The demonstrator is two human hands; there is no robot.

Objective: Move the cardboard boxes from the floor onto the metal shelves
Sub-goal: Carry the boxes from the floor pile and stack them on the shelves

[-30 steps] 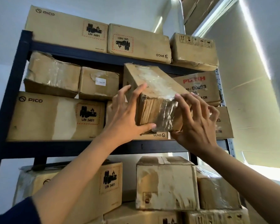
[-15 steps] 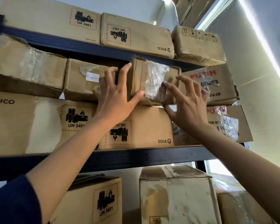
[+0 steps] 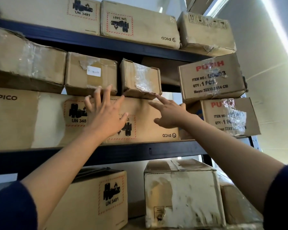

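Observation:
A small taped cardboard box [image 3: 140, 78] sits on top of a long PICO box [image 3: 145, 120] on the middle level of the dark metal shelf [image 3: 140, 152]. My left hand [image 3: 105, 113] is spread with straight fingers just below and left of the small box, holding nothing. To the lower right of that box my right hand [image 3: 169, 113] also holds nothing, and its outstretched fingertips nearly reach the box's lower right corner.
Cardboard boxes fill the shelf: a labelled box [image 3: 91, 73] left of the small one, two PUTIH boxes [image 3: 212, 77] stacked at right, PICO boxes on the top level [image 3: 140, 24], a worn box [image 3: 181, 195] below. A gap stays between the small box and the PUTIH boxes.
Both hands carried the small box up, set it on the long PICO box and pushed it in. They have let go and dropped lower. The view moved closer.

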